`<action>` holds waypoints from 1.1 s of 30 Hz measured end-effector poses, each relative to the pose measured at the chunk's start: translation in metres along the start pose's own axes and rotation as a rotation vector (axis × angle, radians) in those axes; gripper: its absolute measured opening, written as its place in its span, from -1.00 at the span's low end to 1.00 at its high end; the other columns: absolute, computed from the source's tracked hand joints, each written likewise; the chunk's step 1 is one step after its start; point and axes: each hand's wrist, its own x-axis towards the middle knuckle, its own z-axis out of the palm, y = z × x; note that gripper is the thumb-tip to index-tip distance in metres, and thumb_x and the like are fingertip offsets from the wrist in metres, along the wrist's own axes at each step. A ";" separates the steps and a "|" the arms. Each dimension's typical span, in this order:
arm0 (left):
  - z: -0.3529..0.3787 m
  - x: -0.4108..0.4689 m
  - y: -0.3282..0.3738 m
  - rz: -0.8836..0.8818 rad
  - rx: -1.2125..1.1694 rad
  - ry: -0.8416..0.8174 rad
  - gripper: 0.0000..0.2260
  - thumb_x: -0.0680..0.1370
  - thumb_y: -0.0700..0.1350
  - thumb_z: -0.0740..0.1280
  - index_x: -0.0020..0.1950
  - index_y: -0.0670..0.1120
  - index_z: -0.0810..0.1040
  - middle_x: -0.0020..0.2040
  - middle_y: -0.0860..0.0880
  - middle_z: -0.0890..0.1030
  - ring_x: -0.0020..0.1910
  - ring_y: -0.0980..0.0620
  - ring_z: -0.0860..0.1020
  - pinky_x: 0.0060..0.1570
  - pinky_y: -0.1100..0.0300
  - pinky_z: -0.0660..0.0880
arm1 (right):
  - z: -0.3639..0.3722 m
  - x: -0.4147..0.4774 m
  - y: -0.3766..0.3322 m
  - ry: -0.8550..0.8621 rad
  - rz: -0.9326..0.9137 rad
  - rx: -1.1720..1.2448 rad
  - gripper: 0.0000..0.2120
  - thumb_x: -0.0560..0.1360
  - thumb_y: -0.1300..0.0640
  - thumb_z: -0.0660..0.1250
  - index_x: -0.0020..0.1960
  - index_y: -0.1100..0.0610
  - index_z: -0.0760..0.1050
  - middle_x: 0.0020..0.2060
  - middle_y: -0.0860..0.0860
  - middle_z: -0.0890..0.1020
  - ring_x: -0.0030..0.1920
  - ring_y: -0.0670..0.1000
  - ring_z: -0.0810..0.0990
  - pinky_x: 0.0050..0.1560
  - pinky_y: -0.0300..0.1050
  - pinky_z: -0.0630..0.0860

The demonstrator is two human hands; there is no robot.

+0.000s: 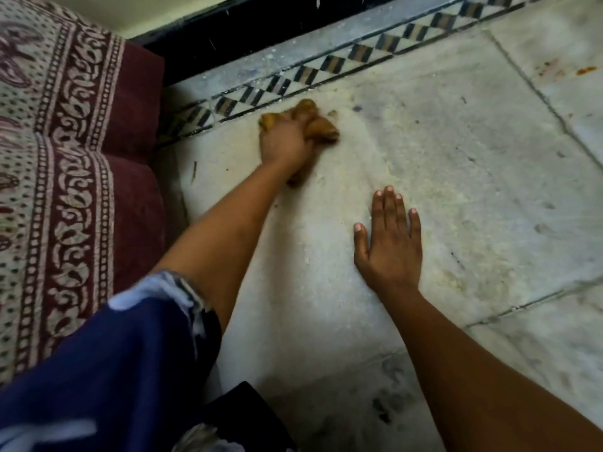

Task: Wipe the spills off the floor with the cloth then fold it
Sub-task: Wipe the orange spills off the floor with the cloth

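Note:
My left hand (284, 142) is closed around a bunched brown-orange cloth (321, 128) and presses it on the pale marble floor (456, 151), close to the patterned tile border (329, 65). Part of the cloth sticks out beyond my fingers and part trails under my wrist. My right hand (390, 241) lies flat on the floor, palm down, fingers spread, holding nothing. A pale smeared wet patch (355, 164) runs between the two hands. Small orange spill marks (584, 70) show on the tile at the far right.
A mattress with a maroon and cream patterned cover (65, 164) lies along the left edge. A black skirting (248, 17) lines the wall beyond the border. My blue patterned sleeve (107, 360) fills the lower left. Dark smudges (388, 402) mark the near floor.

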 end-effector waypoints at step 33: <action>0.025 -0.142 -0.049 0.339 0.127 -0.087 -0.40 0.44 0.31 0.04 0.47 0.22 0.20 0.50 -0.09 0.25 0.44 -0.14 0.25 0.32 -0.11 0.23 | 0.001 0.000 0.002 0.001 -0.006 0.015 -0.34 0.53 -0.14 -0.15 0.52 0.20 0.06 0.52 0.12 0.10 0.52 0.05 0.05 0.49 0.02 -0.11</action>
